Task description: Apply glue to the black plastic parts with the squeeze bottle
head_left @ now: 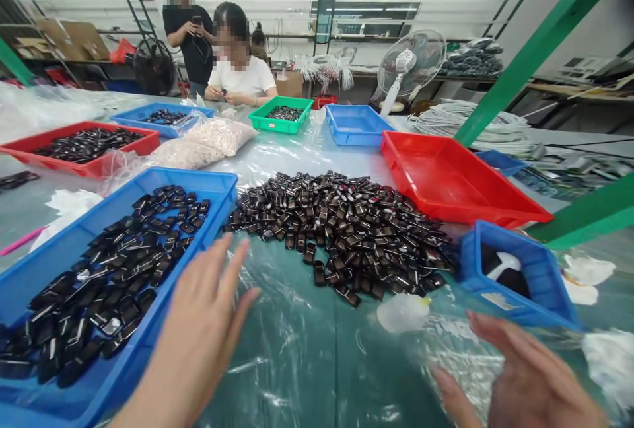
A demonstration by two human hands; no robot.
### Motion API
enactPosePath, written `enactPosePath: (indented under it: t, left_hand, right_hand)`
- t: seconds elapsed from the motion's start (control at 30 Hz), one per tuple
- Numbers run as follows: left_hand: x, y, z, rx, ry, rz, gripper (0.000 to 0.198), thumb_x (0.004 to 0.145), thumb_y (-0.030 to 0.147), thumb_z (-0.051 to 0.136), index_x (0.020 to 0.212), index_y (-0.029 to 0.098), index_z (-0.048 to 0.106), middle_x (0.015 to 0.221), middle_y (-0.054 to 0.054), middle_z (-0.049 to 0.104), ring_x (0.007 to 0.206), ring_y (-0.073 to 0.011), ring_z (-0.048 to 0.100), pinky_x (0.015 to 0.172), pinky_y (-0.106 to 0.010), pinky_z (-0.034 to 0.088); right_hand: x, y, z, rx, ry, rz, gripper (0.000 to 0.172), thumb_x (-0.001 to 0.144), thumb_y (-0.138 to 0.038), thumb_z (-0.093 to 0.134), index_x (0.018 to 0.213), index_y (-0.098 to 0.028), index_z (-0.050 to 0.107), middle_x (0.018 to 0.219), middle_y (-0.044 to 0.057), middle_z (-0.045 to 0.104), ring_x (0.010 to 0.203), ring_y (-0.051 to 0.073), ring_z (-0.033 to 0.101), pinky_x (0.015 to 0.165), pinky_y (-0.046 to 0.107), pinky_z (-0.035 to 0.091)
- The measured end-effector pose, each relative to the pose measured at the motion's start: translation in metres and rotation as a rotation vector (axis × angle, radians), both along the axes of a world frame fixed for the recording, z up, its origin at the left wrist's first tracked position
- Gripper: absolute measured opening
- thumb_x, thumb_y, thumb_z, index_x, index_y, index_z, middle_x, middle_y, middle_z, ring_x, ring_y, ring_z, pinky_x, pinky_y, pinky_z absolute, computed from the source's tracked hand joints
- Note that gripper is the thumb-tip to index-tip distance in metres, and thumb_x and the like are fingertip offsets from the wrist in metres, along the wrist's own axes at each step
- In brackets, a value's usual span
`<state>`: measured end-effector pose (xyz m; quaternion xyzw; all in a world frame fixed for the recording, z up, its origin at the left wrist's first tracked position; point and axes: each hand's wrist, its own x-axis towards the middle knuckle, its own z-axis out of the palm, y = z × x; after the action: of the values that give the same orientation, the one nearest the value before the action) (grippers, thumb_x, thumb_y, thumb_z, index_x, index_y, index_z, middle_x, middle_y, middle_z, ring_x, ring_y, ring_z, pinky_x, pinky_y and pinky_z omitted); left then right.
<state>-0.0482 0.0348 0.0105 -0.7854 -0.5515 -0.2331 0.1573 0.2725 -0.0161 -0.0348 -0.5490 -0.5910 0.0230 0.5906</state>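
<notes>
My left hand (203, 312) hovers by the right rim of a long blue tray (198, 253), its fingers stretched out with nothing in them. Inside that tray lie many small black plastic pieces (123, 263). My right hand (520, 375) is at the lower right, thumb and fingers apart, also holding nothing. Near it are a clear bag of small bits (463, 355) and a small translucent squeeze bottle (403, 312) lying on its side. Ahead of both hands, a heap of the same kind of black pieces (341, 230) spreads over the plastic-covered green table (292, 362).
A small blue bin (525, 312) with a dark item stands right of the heap, below a red tray (460, 174). Green posts (535, 51) slant across the right side. Farther back are a bag of beige bits (212, 141), more trays and a seated person (242, 74).
</notes>
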Motion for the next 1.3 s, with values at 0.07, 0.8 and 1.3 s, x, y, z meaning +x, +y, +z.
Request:
enactPosePath:
  t: [0.07,0.8,1.3]
  left_hand:
    - [0.029,0.012,-0.020,-0.132,-0.037,0.014,0.051,0.103,0.045,0.031,0.146,0.019,0.040,0.149,-0.015,0.046,0.133,-0.0338,0.047,0.103,-0.051,0.046]
    - [0.080,0.120,-0.032,-0.233,-0.270,0.254,0.032,0.096,0.030,0.061,0.125,0.017,0.057,0.126,-0.010,0.060,0.107,-0.0262,0.063,0.089,-0.048,0.053]
    - [0.031,0.081,-0.039,-0.217,-0.287,0.253,0.035,0.095,0.028,0.062,0.128,0.018,0.055,0.134,-0.011,0.056,0.117,-0.0293,0.058,0.096,-0.053,0.048]
  right_hand:
    - [0.000,0.012,-0.004,-0.147,0.012,0.076,0.072,0.076,-0.028,0.074,0.139,-0.035,0.040,0.132,0.010,0.055,0.118,0.032,0.058,0.097,0.052,0.049]
    - [-0.006,0.019,0.001,-0.534,-0.110,0.312,0.028,0.092,-0.034,0.055,0.117,-0.023,0.057,0.118,0.009,0.066,0.108,0.023,0.065,0.087,0.034,0.056]
    - [-0.007,0.017,0.003,-0.551,-0.101,0.330,0.026,0.090,-0.036,0.057,0.113,-0.025,0.059,0.113,0.009,0.068,0.100,0.023,0.068,0.081,0.031,0.057]
